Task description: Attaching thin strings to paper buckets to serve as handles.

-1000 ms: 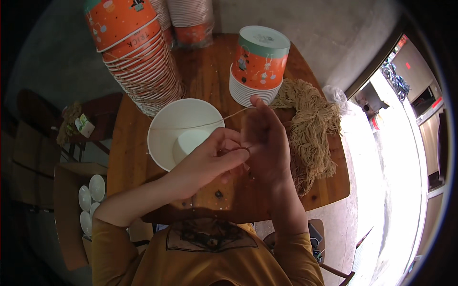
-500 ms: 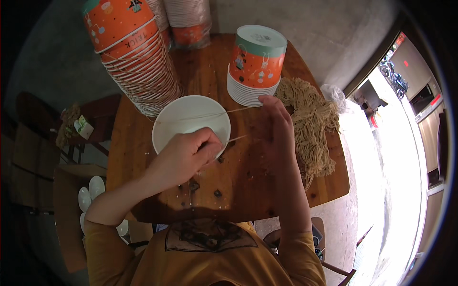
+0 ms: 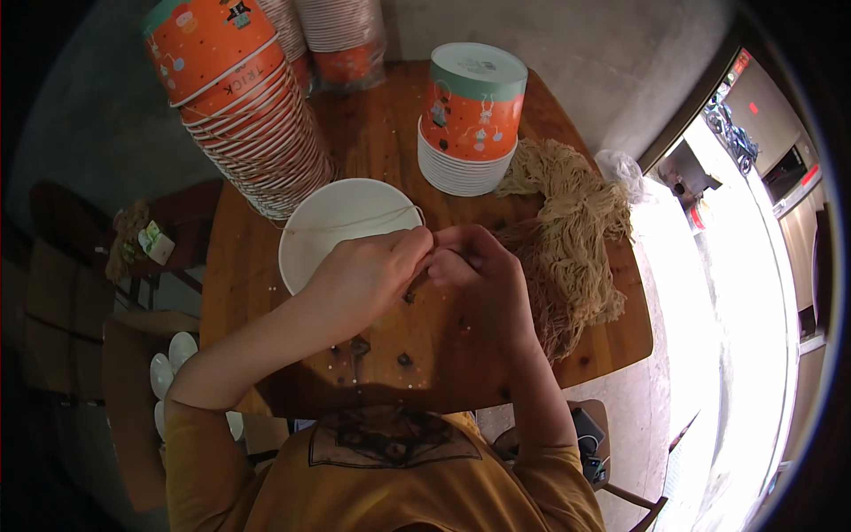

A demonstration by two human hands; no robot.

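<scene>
A white-lined paper bucket [image 3: 306,230] stands mouth up on the wooden table, with a thin beige string [image 3: 368,219] running across its mouth. At its right rim the string curls down toward my fingers. My left hand [image 3: 368,270] lies over the near side of the bucket, its thumb and fingers pinched together on the string. Against those fingertips, my right hand [image 3: 487,270] is closed in a pinch just outside the rim. The string's end between my fingers is mostly hidden. To the right of the right hand lies a hank of loose beige strings [image 3: 576,230].
A tall leaning stack of upturned orange buckets with strings [image 3: 257,133] stands at the left. A shorter upturned stack [image 3: 474,115] is behind the hank. Bagged buckets [image 3: 341,40] stand at the back. A cardboard box [image 3: 133,390] with white bowl-like pieces is at lower left.
My right hand has come down and left from beside the short stack to meet my left hand at the rim. The string that was stretched toward it now hangs slack over the mouth.
</scene>
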